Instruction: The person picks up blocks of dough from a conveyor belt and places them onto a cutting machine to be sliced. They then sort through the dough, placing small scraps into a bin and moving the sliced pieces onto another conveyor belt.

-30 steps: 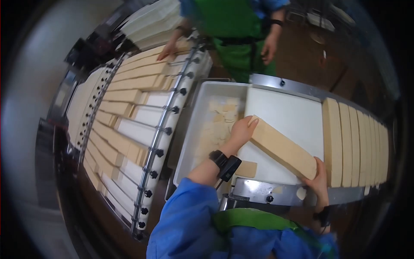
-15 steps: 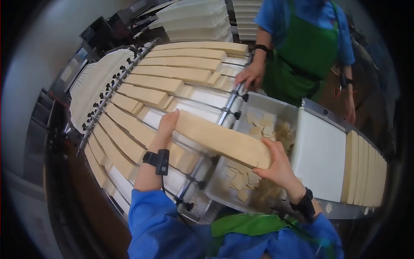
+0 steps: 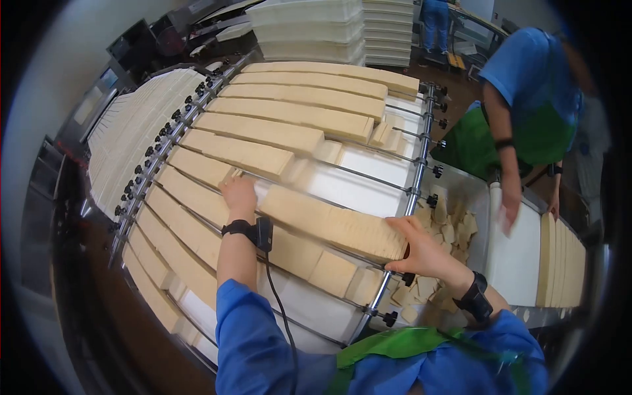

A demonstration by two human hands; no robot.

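Near the right edge of the conveyor (image 3: 359, 181), your right hand (image 3: 426, 250) grasps the pale stack (image 3: 322, 220) by one end, probably to keep its layers together; whether your left hand (image 3: 238, 197) grips, I cannot tell.

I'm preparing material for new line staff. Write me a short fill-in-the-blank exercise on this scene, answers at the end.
1. The person's ____ hand is at the end of the beige slab nearer the flat offcuts.
2. The knobs along the metal rail are coloured ____.
3. The co-worker's apron is coloured ____.
4. The person's left sleeve is coloured ____.

Missing words: right; black; green; blue.
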